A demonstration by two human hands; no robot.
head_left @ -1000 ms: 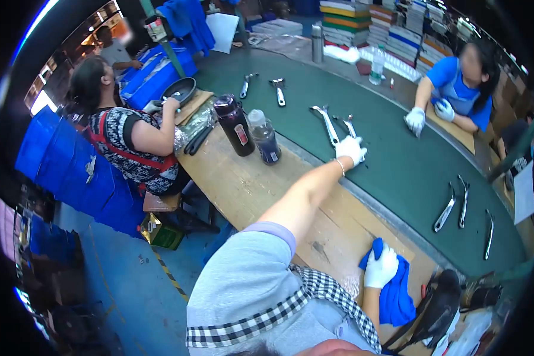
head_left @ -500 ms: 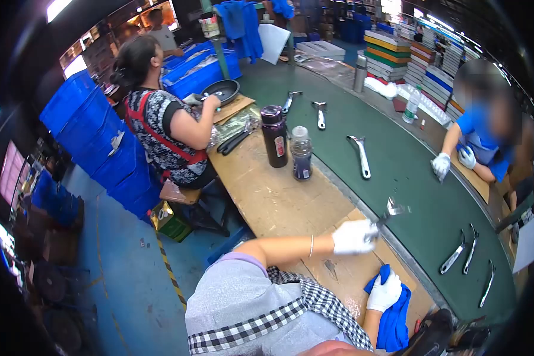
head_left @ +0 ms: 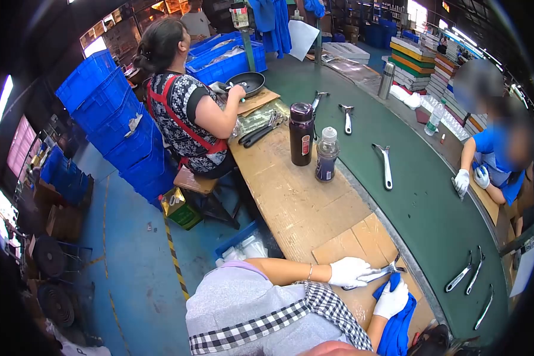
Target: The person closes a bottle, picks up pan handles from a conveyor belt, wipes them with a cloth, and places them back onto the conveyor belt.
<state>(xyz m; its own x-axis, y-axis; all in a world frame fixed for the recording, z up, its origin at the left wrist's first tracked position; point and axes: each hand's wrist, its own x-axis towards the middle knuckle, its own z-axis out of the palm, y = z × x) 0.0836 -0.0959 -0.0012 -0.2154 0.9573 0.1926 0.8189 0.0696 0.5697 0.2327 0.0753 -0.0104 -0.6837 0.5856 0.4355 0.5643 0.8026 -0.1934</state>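
Note:
My left hand, in a white glove, is closed around the handle of a silver adjustable wrench. The wrench lies low over the cardboard-covered bench, its jaw end pointing right. Just below that jaw, my gloved right hand grips a blue cloth, whose top edge comes up against the wrench head. Whether cloth and metal touch firmly is hard to tell. The rest of the cloth hangs down toward the bottom of the view.
Beyond the bench runs a green conveyor belt with several wrenches, one being a wrench near its middle. A dark thermos and a bottle stand on the bench. One co-worker holds a pan; another sits across the belt.
My left hand has brought the wrench back from the belt's edge, down to the cloth. My right hand still holds the cloth. The camera view has shifted slightly.

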